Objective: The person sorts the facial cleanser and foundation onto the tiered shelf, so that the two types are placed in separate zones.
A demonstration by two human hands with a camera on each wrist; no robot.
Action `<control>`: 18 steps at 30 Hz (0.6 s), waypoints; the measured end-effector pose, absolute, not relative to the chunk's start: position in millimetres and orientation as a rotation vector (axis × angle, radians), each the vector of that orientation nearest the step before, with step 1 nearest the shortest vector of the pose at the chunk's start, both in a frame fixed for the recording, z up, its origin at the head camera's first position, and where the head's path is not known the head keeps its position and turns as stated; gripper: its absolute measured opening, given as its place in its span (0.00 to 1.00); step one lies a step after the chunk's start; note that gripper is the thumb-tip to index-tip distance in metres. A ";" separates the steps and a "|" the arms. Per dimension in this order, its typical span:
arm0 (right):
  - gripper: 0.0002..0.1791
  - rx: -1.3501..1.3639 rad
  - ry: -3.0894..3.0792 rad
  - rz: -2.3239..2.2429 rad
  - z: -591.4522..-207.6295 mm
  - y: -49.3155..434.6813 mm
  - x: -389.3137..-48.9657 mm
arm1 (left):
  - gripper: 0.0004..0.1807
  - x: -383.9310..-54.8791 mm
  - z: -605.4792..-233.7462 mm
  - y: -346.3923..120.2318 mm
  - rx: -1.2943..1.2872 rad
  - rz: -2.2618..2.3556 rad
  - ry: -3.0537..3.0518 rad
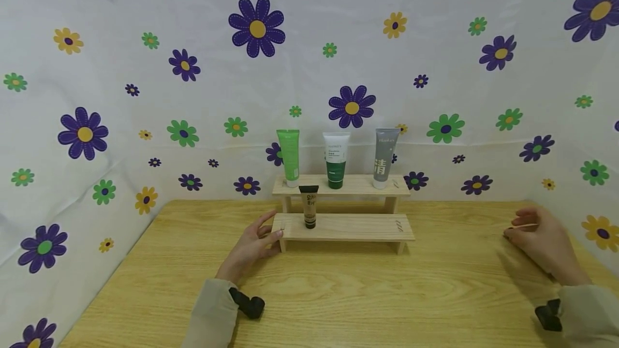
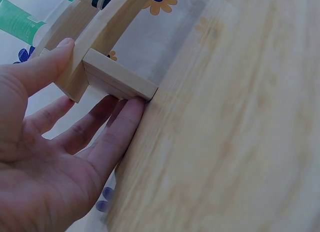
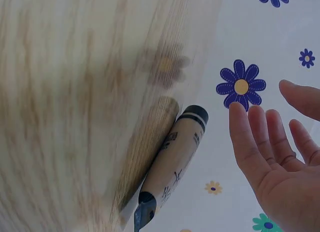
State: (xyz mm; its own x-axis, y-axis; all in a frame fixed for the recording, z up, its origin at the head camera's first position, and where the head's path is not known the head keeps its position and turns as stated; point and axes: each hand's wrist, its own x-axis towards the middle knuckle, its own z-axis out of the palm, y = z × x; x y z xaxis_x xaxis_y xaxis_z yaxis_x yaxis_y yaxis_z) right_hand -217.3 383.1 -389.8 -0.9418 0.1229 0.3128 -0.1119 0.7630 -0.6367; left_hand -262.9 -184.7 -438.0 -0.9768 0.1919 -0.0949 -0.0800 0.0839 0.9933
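My left hand [image 1: 253, 240] grips the left end of the low front step of a two-tier wooden stand [image 1: 358, 228]. In the left wrist view its thumb lies over the board's end, with the other fingers round by the leg [image 2: 120, 74]. My right hand [image 1: 544, 240] is off at the right of the table, fingers loosely bent with a gap to the thumb. Beside it in the right wrist view a beige tube with black ends [image 3: 175, 152] lies on the table, mostly hidden by the hand in the head view. A similar small beige tube [image 1: 310, 211] stands on the front step.
On the rear step [image 1: 358, 178] stand a green tube [image 1: 290, 157], a white and dark green tube [image 1: 336, 157] and a grey tube [image 1: 386, 157]. A flower-patterned white sheet [image 1: 300, 85] hangs behind and at both sides of the wooden table [image 1: 338, 299].
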 end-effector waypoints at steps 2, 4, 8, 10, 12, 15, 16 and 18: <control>0.25 -0.044 -2.645 0.998 -388.4 385.6 -217.5 | 0.36 -262.5 -437.5 -184.8 0.110 2.000 2.151; 0.25 -0.076 -2.665 1.022 -387.2 387.7 -217.9 | 0.36 -262.6 -437.5 -184.9 0.112 2.005 2.148; 0.26 -0.109 -2.675 1.097 -387.1 392.7 -218.9 | 0.36 -263.4 -438.1 -184.5 0.118 2.010 2.139; 0.26 -0.119 -2.662 1.127 -389.3 395.5 -219.2 | 0.36 -263.7 -438.3 -184.3 0.125 2.010 2.135; 0.26 -0.162 -2.636 1.150 -391.1 397.2 -219.8 | 0.36 -263.9 -438.1 -184.1 0.127 2.008 2.133; 0.26 -0.226 -2.628 1.105 -393.1 401.4 -221.3 | 0.36 -263.5 -436.9 -183.7 0.131 2.007 2.136; 0.26 -0.248 -2.629 1.081 -392.6 402.5 -221.5 | 0.36 -263.5 -436.4 -183.6 0.128 2.009 2.136; 0.26 -0.287 -2.633 1.019 -392.3 404.6 -222.2 | 0.35 -263.5 -435.8 -183.5 0.125 2.009 2.136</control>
State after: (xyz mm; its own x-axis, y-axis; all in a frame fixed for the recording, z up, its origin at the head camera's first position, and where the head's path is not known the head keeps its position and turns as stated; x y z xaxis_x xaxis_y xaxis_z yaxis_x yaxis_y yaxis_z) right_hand -222.2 404.6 -392.3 -0.9341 0.2912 0.2067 0.0761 0.7279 -0.6814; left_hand -263.5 -183.5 -435.8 -0.9752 0.2013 -0.0916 -0.0791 0.0694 0.9944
